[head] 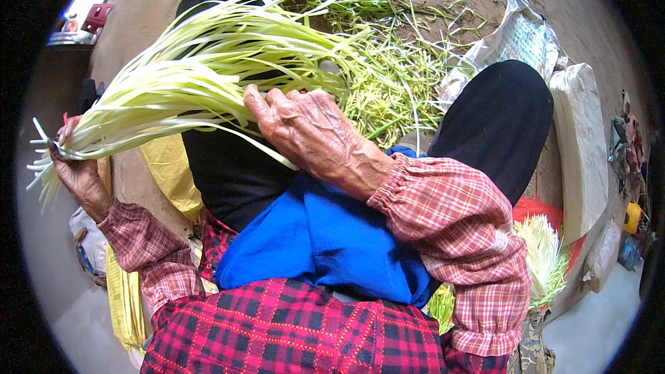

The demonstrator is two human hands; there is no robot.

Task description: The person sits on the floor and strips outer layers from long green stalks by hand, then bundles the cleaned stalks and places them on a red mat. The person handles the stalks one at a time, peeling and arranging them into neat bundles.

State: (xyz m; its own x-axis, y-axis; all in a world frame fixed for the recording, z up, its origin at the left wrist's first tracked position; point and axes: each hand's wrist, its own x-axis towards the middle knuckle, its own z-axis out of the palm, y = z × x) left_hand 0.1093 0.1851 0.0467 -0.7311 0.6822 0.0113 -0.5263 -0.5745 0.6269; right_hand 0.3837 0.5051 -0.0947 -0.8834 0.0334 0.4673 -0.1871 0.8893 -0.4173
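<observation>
A large bunch of pale yellow garlic chives (171, 83) spreads across the left side of my lap. My left hand (78, 171) is closed around its white stem ends, which stick out past the fist at the far left. Toward the leafy end, my right hand (317, 130) lies against the blades with bent fingers. Its fingertips and thumb are hidden, so whether it pinches any blades does not show. One loose blade hangs below that hand. Under both hands are black trousers (493, 109) and a blue cloth (311, 239) over my lap.
A heap of loose green and yellow leaf trimmings (389, 83) covers the floor ahead. White plastic sacking (519, 36) and a pale block-shaped bundle (579, 150) lie to the right. Another chive bunch (543, 259) sits by my right elbow. Yellow sacking (174, 171) is at left.
</observation>
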